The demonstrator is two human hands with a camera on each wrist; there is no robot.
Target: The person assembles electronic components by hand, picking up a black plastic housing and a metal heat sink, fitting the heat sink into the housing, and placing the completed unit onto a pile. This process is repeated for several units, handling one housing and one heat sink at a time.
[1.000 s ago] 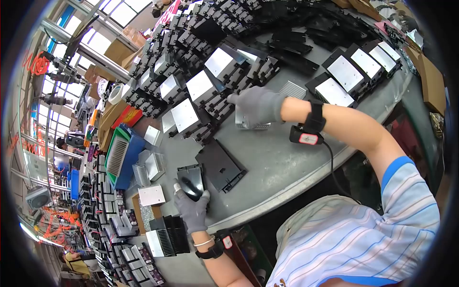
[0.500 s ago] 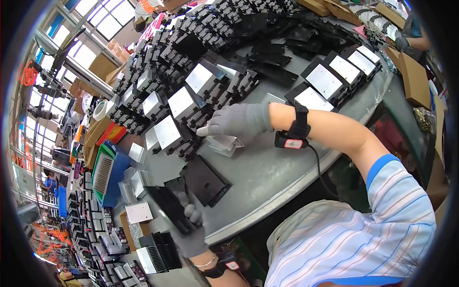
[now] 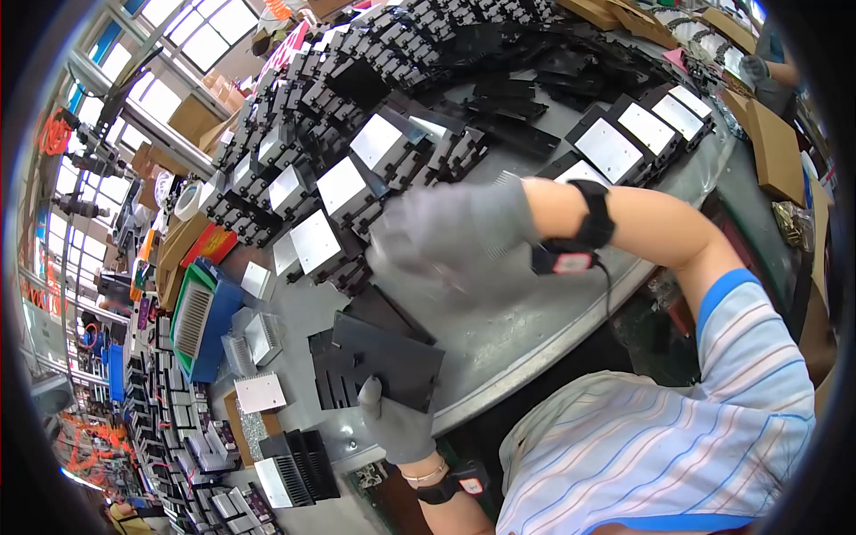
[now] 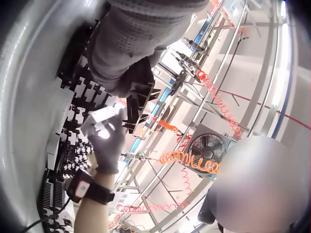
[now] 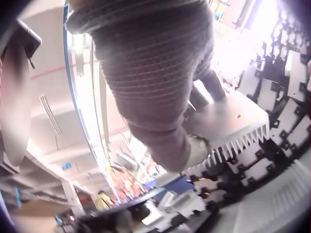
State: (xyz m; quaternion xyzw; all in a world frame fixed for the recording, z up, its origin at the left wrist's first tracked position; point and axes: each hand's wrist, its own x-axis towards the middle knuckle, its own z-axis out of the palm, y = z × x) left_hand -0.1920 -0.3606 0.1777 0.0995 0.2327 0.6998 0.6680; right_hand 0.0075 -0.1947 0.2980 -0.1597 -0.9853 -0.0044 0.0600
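Note:
My gloved left hand (image 3: 397, 423) grips a flat black plastic panel (image 3: 392, 352) with slots along one edge, thumb on its near face. Its side shows dark in the left wrist view, below the gloved fingers (image 4: 107, 73). Another black panel (image 3: 383, 308) lies partly hidden behind it on the table. My gloved right hand (image 3: 455, 223) is blurred in the head view. It pinches a silver finned heat sink (image 5: 233, 119) between thumb and fingers, fins downward in the right wrist view, and holds it up off the table.
Rows of black brackets with silver heat sinks (image 3: 343, 187) fill the far side of the grey table (image 3: 499, 330). More assembled units (image 3: 611, 147) stand at right. A blue bin (image 3: 214, 321), loose heat sinks (image 3: 259, 392) and black finned pieces (image 3: 303, 464) sit at left.
My left hand has lifted the black panel from the table and turned its broad face toward me. My right hand has picked up the heat sink and is moving, blurred.

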